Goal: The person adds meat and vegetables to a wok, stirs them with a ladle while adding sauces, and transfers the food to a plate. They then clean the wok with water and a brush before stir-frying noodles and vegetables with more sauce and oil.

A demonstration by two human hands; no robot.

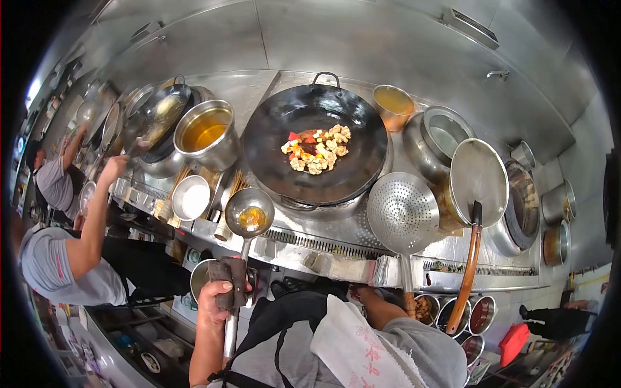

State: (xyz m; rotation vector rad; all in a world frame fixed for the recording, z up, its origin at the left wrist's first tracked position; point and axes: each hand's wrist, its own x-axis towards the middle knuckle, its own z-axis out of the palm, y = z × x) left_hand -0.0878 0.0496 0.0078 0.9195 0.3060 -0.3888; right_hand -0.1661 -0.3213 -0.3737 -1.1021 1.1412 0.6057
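Observation:
My left hand (213,299) is closed around a dark folded cloth (225,284) and the handle of a ladle (229,333), which runs past the cloth. Some yellow liquid lies in the ladle's bowl (252,218), out over the stove's front edge. Behind it sits a large black wok (272,155) with browned chunks (315,165) and red and pale diced pieces in its middle. At the stove's front edge, my right hand (354,293) shows only a small part below the counter; its fingers are hidden.
Right of the wok lie a perforated skimmer (404,210) and a mesh strainer (480,174). A pot of amber liquid (223,150) and a white bowl (191,197) stand left. Several containers (484,313) are at lower right. A co-worker (71,265) handles another wok (169,103) at left.

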